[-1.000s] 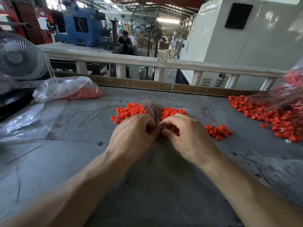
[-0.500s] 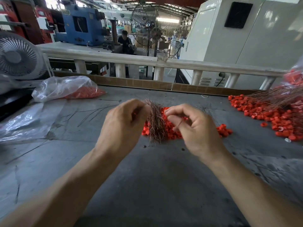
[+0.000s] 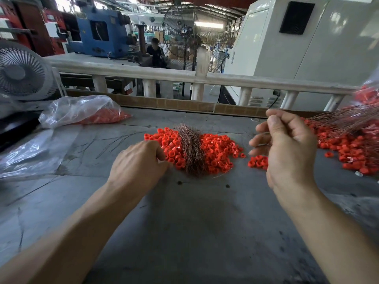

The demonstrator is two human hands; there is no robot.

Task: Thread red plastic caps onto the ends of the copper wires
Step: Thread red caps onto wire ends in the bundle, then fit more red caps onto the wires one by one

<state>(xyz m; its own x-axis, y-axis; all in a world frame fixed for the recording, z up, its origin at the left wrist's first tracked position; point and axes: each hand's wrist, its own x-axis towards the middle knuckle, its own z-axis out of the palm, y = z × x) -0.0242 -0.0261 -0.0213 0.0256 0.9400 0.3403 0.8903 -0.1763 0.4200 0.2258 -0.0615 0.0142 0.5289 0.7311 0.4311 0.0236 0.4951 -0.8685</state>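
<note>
Left hand (image 3: 139, 160) knuckles-up at edge of red caps (image 3: 215, 149); fingertips curled under, hidden, contents unknown. Right hand (image 3: 287, 148) raised, thumb against forefinger; a faint thin wire (image 3: 263, 134) by the fingers, too thin to confirm a pinch or any cap on it. Lower end of copper wire bundle (image 3: 191, 148) blurs into shadow. Right-side pile of capped wires (image 3: 348, 128) cut off by frame edge, motion-blurred. Caps inside plastic bag (image 3: 82, 111) smeared by film, uncountable. Both forearms cropped at bottom edge. Desk fan (image 3: 22, 72) clipped at left.
</note>
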